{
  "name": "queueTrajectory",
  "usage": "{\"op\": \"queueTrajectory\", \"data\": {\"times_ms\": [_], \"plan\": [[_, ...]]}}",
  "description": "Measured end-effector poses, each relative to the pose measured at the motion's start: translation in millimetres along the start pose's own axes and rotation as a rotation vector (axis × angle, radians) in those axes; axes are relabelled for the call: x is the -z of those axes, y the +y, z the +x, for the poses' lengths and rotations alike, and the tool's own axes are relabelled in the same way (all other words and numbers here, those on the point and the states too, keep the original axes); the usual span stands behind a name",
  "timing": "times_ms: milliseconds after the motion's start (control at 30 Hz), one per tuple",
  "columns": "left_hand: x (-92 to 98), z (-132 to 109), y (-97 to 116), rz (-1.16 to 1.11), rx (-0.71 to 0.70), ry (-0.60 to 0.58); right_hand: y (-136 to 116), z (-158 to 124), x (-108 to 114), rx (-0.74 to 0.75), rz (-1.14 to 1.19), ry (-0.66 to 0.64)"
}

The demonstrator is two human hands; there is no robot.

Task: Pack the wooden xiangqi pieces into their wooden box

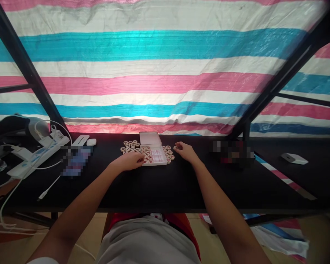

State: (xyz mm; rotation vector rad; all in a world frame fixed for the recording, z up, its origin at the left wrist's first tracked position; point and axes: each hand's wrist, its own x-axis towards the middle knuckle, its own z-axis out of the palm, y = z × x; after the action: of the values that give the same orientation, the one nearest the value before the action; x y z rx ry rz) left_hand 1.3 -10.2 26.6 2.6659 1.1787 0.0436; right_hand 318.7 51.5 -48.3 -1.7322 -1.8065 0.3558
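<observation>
An open white box (154,164) stands on the black table, its lid (150,138) raised at the back. Red-marked xiangqi pieces (146,152) fill its left part, and a sheet with red lines shows on the right. My left hand (129,161) rests at the box's front left side with curled fingers; what they grip is hidden. To the right of the box, my right hand (184,150) pinches a round xiangqi piece (176,147). Loose xiangqi pieces (130,146) cluster left of the box, and more xiangqi pieces (169,153) lie against its right side.
On the left lie a white power strip (41,156) with cables, a blurred phone (77,161) and a white earphone case (91,142). A pixelated dark object (233,152) and a white charger (294,158) are to the right. Black metal bars (30,73) and striped sheeting (154,44) enclose the table.
</observation>
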Motion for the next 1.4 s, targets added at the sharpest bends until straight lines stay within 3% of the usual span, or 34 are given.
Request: {"op": "queueTrajectory", "data": {"times_ms": [633,833,1167,1400], "plan": [[2.0,-0.3,2.7,-0.005,0.011,-0.003,-3.2,-1.1,0.3,0.063,-0.013,-0.018],[2.2,-0.6,2.7,-0.005,0.003,-0.003,-3.3,-5.2,3.9,0.037,-0.008,-0.126],[1.6,-0.4,3.4,0.012,0.006,-0.007,-13.6,-5.0,-1.6,0.224,-0.006,-0.173],[2.0,-1.0,3.3,0.003,0.01,-0.009,-23.9,-8.1,1.6,0.225,0.005,-0.218]]}}
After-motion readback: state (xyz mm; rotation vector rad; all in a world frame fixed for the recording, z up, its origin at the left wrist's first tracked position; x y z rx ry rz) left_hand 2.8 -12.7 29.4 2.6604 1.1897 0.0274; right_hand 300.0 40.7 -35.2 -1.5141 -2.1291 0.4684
